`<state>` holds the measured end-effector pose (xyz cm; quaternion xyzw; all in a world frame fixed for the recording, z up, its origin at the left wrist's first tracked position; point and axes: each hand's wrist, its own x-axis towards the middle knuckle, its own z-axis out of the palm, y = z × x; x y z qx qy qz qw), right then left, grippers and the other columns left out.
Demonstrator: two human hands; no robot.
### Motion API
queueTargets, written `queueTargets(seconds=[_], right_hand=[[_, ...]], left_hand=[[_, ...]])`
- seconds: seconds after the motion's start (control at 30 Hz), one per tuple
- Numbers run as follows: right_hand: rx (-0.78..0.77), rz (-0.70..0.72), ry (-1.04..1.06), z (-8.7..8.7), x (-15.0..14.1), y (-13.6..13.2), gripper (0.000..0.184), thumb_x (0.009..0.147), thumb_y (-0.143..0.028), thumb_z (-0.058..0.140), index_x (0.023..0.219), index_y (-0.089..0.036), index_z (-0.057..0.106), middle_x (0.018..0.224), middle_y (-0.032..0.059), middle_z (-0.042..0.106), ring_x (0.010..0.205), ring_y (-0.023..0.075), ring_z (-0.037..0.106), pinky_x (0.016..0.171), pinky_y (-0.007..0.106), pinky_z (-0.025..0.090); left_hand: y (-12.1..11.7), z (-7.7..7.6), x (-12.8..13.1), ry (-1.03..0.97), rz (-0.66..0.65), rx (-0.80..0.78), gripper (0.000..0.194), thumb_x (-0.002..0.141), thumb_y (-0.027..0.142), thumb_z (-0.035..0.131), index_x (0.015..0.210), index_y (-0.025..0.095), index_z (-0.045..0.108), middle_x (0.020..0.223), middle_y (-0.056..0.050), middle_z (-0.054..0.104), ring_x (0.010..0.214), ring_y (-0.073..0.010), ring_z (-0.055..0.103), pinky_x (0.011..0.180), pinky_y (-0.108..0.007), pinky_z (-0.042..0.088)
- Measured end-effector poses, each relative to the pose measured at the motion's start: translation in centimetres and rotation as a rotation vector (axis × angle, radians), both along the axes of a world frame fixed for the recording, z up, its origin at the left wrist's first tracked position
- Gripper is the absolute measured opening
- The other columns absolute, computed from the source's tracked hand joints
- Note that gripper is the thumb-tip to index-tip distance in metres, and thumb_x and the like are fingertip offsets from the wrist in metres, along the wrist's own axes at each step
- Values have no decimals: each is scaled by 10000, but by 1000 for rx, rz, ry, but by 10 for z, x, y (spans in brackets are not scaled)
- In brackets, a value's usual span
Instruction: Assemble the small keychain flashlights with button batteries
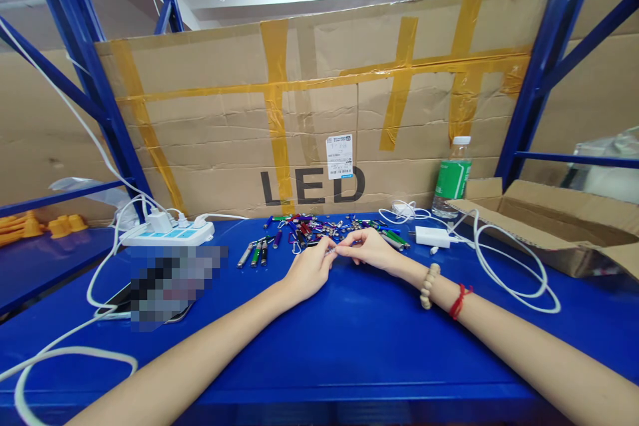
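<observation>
My left hand [308, 270] and my right hand [370, 250] meet over the middle of the blue tabletop, fingertips almost touching. Both are closed in a pinch around a small shiny piece [330, 251], mostly covered by the fingers; its kind cannot be made out. Just behind the hands spreads a pile of small metal tubes [304, 229] in red, blue, green, purple and black, mixed with small silvery parts. To the left of my left hand, a few tubes with metal clips [255, 254] lie side by side. Silver and green tubes [397, 239] lie behind my right wrist.
A white power strip [174, 234] with plugs and cables and a pixelated phone-like object [172, 286] lie left. On the right are a white charger [432, 236], looped white cable [542, 273], a green-labelled bottle [452, 180] and an open cardboard box [564, 226]. Cardboard [224, 140] stands behind.
</observation>
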<state>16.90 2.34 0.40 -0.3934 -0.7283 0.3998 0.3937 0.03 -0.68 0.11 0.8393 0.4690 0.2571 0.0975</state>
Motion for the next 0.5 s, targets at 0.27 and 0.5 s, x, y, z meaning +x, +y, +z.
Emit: queueTargets(seconds=[0.27, 0.5], right_hand=[[18, -4, -13, 0, 0, 0, 421, 547, -523, 692, 645, -115, 658, 434, -32, 522, 386, 53, 407, 403, 201, 304], [7, -2, -8, 0, 0, 0, 408, 560, -512, 691, 641, -115, 646, 421, -42, 505, 385, 51, 398, 407, 202, 292]], left_hand=[[0, 0, 0, 9, 1, -2, 174, 895, 260, 320, 964, 220, 475, 711, 13, 615, 677, -155, 590, 605, -233, 401], [0, 0, 0, 13, 5, -4, 176, 896, 260, 312, 964, 225, 471, 709, 19, 613, 674, -155, 588, 596, -230, 390]])
